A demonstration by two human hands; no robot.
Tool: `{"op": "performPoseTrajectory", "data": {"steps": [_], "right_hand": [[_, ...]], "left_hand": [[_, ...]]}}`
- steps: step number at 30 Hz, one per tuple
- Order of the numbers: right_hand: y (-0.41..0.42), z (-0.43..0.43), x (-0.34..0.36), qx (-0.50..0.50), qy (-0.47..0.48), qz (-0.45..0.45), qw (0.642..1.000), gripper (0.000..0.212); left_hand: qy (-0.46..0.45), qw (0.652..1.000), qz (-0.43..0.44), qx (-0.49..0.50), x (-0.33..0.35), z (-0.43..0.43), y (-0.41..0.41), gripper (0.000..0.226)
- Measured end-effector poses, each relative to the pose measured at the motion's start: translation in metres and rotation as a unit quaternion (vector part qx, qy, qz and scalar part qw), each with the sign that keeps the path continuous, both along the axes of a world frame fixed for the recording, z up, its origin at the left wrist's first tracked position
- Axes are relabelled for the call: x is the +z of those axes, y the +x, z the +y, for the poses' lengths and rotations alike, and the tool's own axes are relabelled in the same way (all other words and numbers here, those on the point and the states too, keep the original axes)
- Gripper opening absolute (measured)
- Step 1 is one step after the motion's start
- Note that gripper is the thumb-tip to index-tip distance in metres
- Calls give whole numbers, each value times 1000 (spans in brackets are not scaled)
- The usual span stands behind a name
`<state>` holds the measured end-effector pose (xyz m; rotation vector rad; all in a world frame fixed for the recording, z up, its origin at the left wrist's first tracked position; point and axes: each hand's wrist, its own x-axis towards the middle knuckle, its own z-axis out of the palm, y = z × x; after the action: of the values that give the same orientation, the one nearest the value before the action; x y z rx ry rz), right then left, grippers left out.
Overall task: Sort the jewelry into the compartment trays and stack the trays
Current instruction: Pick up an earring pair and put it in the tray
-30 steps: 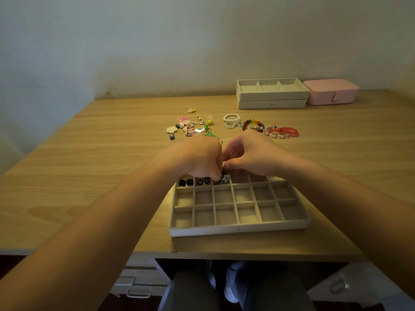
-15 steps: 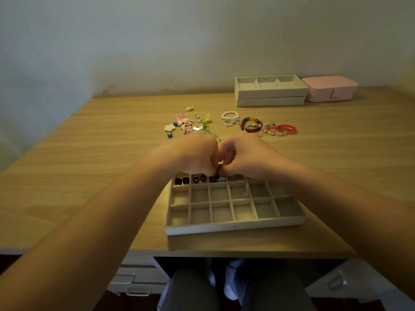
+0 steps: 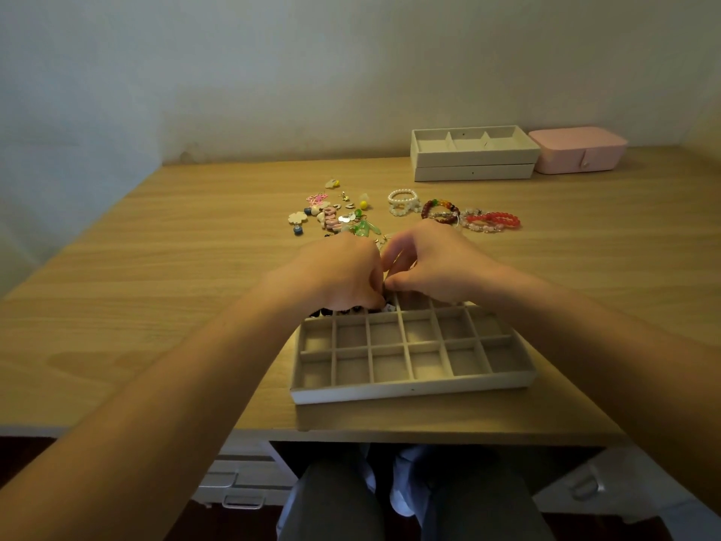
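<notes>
A beige compartment tray (image 3: 413, 388) lies near the table's front edge. Small dark pieces (image 3: 324, 313) sit in its far-left cells, and the two near rows hold nothing. My left hand (image 3: 335, 275) hovers over the far row, its curled fingers pinching a small pale earring (image 3: 388, 308) at the tips. My right hand (image 3: 437, 263) is beside it with curled fingers and its thumb against the left fingertips; what it holds is hidden. Loose charms and earrings (image 3: 331, 218) lie behind the hands. To their right are a pearl bracelet (image 3: 402, 197) and red bead bracelets (image 3: 493, 220).
Two more beige trays (image 3: 474, 165) stand stacked at the back right, with a pink jewelry box (image 3: 577, 150) right of them. The wall runs close behind. The table edge is just below the near tray, with white drawers (image 3: 242, 486) and my knees underneath.
Both hands stay together over the tray's far row. The right hand's fingers have lifted and spread a little; the view has tilted slightly down.
</notes>
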<state>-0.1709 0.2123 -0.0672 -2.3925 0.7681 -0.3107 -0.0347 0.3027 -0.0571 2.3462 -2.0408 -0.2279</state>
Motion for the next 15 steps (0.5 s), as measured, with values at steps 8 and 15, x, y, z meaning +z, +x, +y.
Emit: {"op": "performPoseTrajectory", "data": {"steps": [8,15], "right_hand": [[1,2,0,22,-1,3,1000,18],[1,-1,4,20,-11,-13,1000,16]], "left_hand": [[-57,991,120,2,-3,12,14,10],[-31,984,175,-34,-16,32,15,35]]}}
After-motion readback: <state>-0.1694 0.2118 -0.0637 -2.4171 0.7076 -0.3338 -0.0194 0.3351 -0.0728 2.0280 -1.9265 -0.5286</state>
